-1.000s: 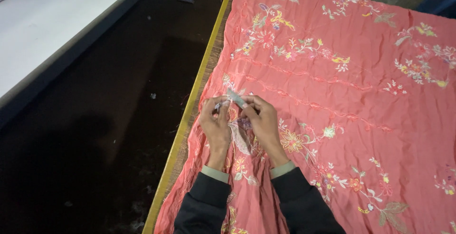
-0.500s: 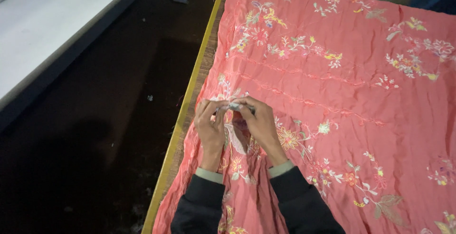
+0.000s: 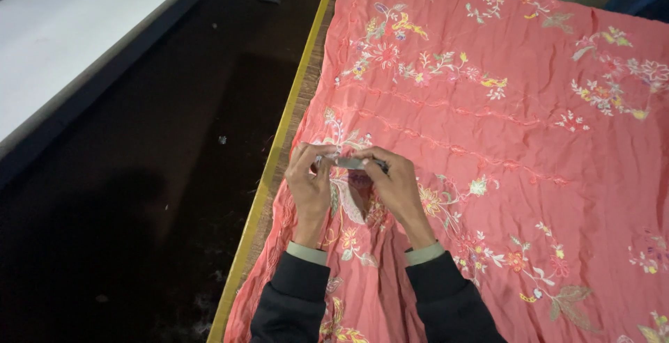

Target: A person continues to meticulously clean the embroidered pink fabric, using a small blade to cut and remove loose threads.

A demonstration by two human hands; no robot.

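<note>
A coral-pink cloth [image 3: 488, 127] with embroidered flowers lies spread over a table. My left hand [image 3: 309, 184] and my right hand [image 3: 396, 188] meet over its near left part. Between their fingertips they pinch a small grey metal tool [image 3: 350, 163], held level; what kind of tool it is I cannot tell. A fold of the cloth is lifted up under the two hands. Dark sleeves with pale green cuffs cover both wrists.
The table's yellow edge [image 3: 279, 155] runs along the cloth's left side. Left of it is a dark floor [image 3: 153, 176] with bits of lint. A white worktop [image 3: 63, 50] lies at far left. The cloth hangs over the near table edge.
Both hands have stayed together at the same spot on the cloth. The grey tool now lies more level between the fingertips. The view has shifted slightly.
</note>
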